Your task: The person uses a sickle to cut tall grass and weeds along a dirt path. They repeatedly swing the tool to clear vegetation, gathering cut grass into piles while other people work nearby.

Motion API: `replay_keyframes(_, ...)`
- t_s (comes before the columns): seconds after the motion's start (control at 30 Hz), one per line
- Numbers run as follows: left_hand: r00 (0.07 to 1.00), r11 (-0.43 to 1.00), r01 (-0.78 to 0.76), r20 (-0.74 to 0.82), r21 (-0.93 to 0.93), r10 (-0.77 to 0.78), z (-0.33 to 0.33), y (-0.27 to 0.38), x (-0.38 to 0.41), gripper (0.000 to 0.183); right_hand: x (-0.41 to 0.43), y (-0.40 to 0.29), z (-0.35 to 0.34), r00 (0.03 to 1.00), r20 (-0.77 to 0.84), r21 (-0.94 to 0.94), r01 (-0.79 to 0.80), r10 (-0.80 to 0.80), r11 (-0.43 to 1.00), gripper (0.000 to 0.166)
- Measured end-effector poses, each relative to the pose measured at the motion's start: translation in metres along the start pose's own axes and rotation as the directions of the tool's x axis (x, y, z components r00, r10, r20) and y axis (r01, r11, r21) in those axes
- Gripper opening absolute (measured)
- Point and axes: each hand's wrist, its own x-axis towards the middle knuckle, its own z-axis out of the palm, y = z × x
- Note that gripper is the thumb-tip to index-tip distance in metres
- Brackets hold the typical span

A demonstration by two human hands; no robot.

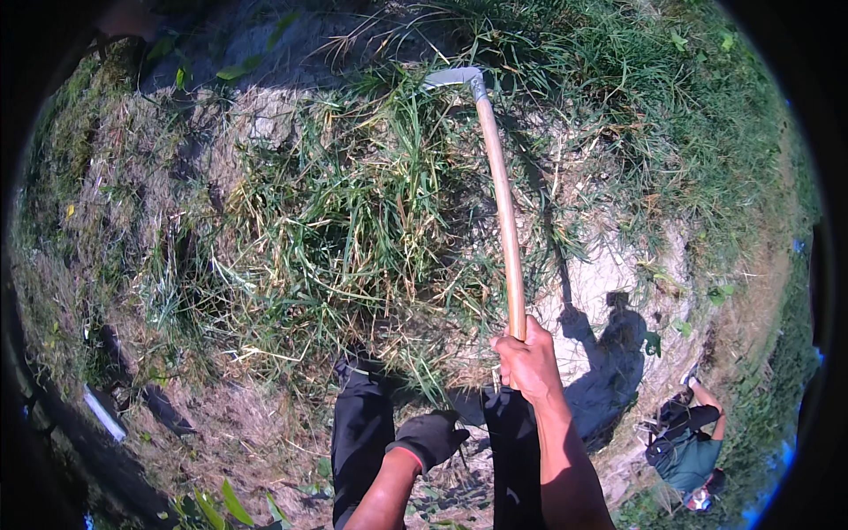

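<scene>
My bare right hand (528, 361) is closed around the lower end of the pale wooden handle of a long-handled sickle (501, 192). From there the handle runs up and away. Its grey metal blade (454, 77) sits at about a right angle to the handle and points left, with its tip among green grass blades. My left hand (429, 438), in a dark glove, hangs between my knees with its fingers curled. A few grass blades show just above it, and whether it grips any is unclear. Between the blade and my legs lies a tangled heap of grass (358, 232).
Taller grass (616, 73) grows at the upper right. My legs in dark trousers (361, 444) stand apart at the bottom. Another person (689, 450) is crouched or bent over at the lower right. A pale strip-like object (104, 414) lies at the lower left.
</scene>
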Motion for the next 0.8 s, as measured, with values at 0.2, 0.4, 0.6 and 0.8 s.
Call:
replay_keyframes(0.2, 0.999, 1.000, 0.025, 0.049, -0.007, -0.025, -0.004, 0.002, 0.002, 0.052, -0.003, -0.019, 0.002, 0.997, 0.062, -0.056, -0.041, 0.044, 0.998, 0.015)
replay_keyframes(0.4, 0.999, 1.000, 0.024, 0.043, 0.008, -0.025, -0.007, 0.006, 0.000, 0.054, 0.058, -0.032, 0.024, 0.991, 0.126, 0.023, 0.045, -0.048, 0.999, 0.017)
replay_keyframes(0.6, 0.999, 1.000, 0.014, 0.050, 0.004, -0.014, -0.009, 0.006, 0.001, 0.055, 0.043, -0.008, 0.010, 0.990, 0.138, 0.062, -0.034, 0.025, 0.998, 0.019)
replay_keyframes(0.8, 0.999, 1.000, 0.017, 0.041, 0.007, -0.017, -0.012, 0.006, -0.002, 0.056, 0.033, 0.020, 0.022, 0.997, 0.050, 0.191, -0.069, 0.061, 0.979, 0.018)
